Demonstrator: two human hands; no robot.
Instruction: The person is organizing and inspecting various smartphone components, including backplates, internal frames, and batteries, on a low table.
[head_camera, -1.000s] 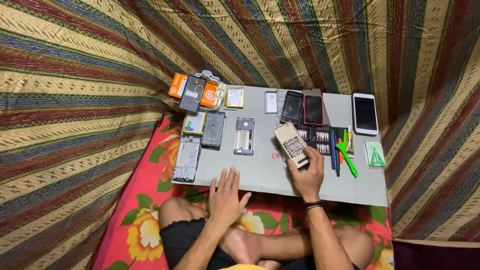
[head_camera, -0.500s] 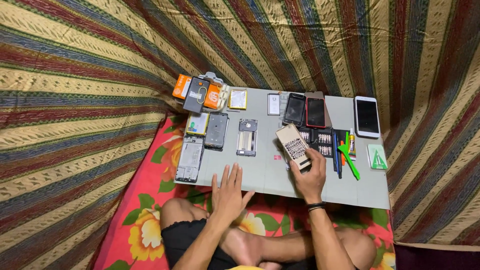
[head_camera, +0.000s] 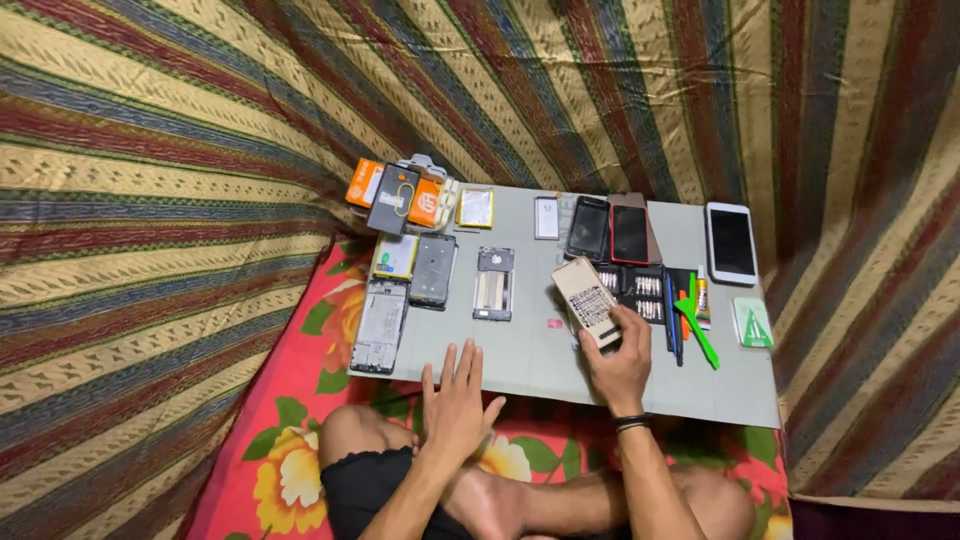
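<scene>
The right hand (head_camera: 622, 362) now holds the tan phone battery (head_camera: 587, 300) a little lower and nearer the person than a second ago. The left hand (head_camera: 456, 405) sits slightly further back at the near edge of the worktop (head_camera: 740, 385), fingers spread wider.

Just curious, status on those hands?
Right hand holds a phone battery. Left hand flat, open on grey mat. Screwdriver bit set close behind the battery.
</scene>
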